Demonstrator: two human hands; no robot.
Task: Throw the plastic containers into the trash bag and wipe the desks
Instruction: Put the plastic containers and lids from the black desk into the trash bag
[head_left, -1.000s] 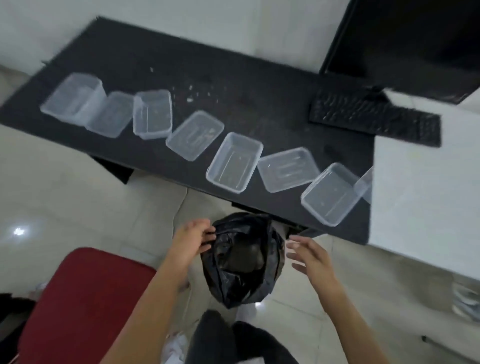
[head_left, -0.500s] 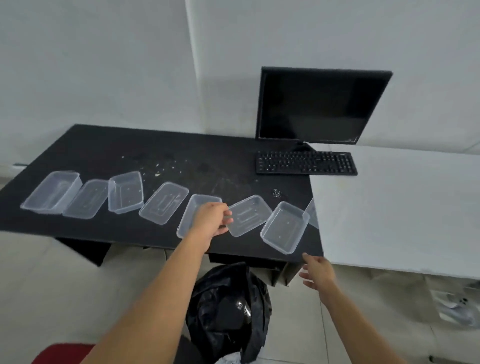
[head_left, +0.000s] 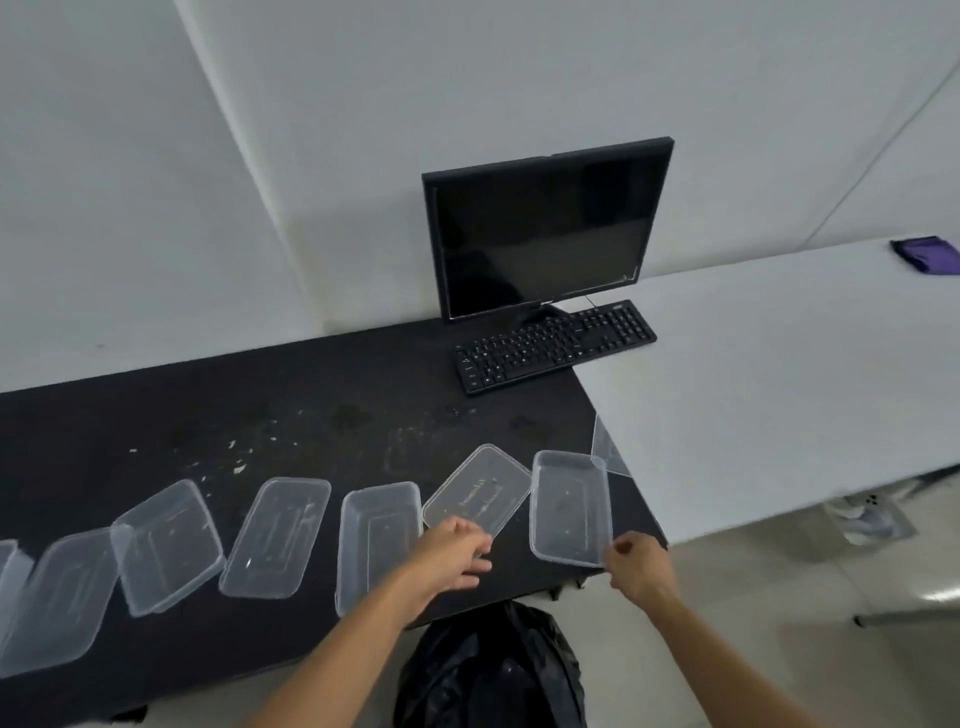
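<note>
Our left hand (head_left: 457, 551) has its fingers curled over the near end of a flat lid (head_left: 478, 493). It touches the lid, but we cannot tell whether it truly grips it. Our right hand (head_left: 636, 566) pinches the near right corner of the end tub (head_left: 569, 506) between thumb and curled fingers.

Both hands are at the near edge of the black desk (head_left: 311, 405), and the end tub's near rim lies almost on that edge. Below, between our forearms, the black trash bag (head_left: 488, 670) stands on the floor. Just right of our right hand the black desk meets the white desk (head_left: 779, 389), with open floor to the right of that forearm.

We count eight clear pieces. Left of our left hand lie a tub (head_left: 379, 540), a lid (head_left: 278, 535), another tub (head_left: 166, 540), another lid (head_left: 57, 597) and one cropped piece (head_left: 5, 571). The flat lid and the end tub are at our hands, and a leaning lid (head_left: 605, 447) rests against the white desk beyond our right hand.

Crumbs (head_left: 234, 457) lie beyond the row. Further back stand one monitor (head_left: 545, 228) and one keyboard (head_left: 556, 345). One purple cloth (head_left: 924, 254) lies far to the right.
</note>
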